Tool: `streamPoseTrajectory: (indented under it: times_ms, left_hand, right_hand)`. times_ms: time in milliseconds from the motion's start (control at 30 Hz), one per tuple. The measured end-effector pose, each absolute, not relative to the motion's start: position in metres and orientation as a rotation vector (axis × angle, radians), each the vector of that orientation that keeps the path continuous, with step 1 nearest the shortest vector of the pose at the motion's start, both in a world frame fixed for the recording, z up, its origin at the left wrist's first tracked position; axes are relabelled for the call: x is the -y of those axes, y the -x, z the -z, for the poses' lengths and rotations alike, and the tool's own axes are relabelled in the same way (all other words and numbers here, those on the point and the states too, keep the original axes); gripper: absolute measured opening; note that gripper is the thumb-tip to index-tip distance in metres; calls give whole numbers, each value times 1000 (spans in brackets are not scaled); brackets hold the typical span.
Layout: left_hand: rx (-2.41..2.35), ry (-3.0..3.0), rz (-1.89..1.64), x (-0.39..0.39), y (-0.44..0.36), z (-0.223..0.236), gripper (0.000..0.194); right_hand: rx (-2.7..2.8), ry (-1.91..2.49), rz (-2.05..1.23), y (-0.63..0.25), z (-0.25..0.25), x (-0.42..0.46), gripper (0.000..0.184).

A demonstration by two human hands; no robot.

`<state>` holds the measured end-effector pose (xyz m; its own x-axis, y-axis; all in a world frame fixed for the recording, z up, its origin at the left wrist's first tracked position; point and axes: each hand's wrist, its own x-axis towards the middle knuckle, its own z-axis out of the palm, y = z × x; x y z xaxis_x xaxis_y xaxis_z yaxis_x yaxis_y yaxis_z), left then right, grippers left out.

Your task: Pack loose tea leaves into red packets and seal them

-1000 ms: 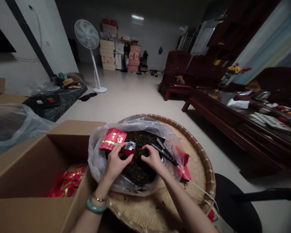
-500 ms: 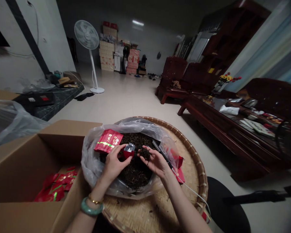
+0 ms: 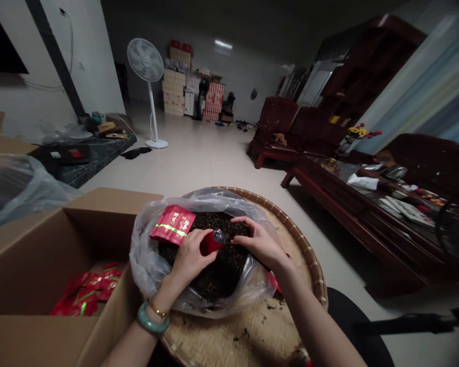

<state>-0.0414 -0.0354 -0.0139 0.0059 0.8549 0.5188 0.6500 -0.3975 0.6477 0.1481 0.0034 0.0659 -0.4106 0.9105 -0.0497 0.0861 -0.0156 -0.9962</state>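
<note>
A small red foil packet point(image 3: 209, 241) with a silvery mouth is gripped between the thumb and fingers of my left hand point(image 3: 191, 254). Just right of that mouth, my right hand point(image 3: 260, 243) has its thumb and fingers curved and apart, with nothing plainly held. Both hands are over dark dried tea leaves point(image 3: 210, 220) in a clear plastic bag point(image 3: 147, 275). Flat red packets point(image 3: 173, 224) with gold characters and a green stripe lie on the leaves at the bag's left side.
Under the bag is a round woven bamboo tray point(image 3: 214, 339) with scattered leaf bits. An open cardboard box point(image 3: 107, 204) on the left holds several filled red packets point(image 3: 84, 295). A black round base point(image 3: 352, 326) stands right of the tray. Farther off are a white fan point(image 3: 153, 112) and a wooden table point(image 3: 344, 204).
My right hand no longer shows the clump of tea leaves and its fingers have turned toward the packet. My left hand has moved slightly right, tilting the packet's mouth toward the right hand.
</note>
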Motion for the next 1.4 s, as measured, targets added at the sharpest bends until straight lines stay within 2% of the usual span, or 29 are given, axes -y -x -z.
streamPoseTrajectory:
  times_ms: [100, 333, 767, 1167, 1400]
  left_hand:
    - [-1581, -2069, -1342, 35, 40, 14, 42]
    - [-1611, -2052, -1323, 35, 39, 15, 41]
    - [-1601, -2042, -1302, 36, 37, 16, 42]
    - [-1596, -1979, -1319, 34, 40, 16, 42]
    - [-1580, -1975, -1364, 34, 37, 19, 40]
  right_hand:
    - [1875, 1068, -1223, -141, -69, -6, 37]
    - [2214, 1074, -832, -132, -71, -4, 44]
    - [2283, 1098, -539, -122, -66, -1, 34]
    - [2211, 936, -633, -124, -67, -2, 35]
    - [2162, 887, -609, -118, -60, 0, 21]
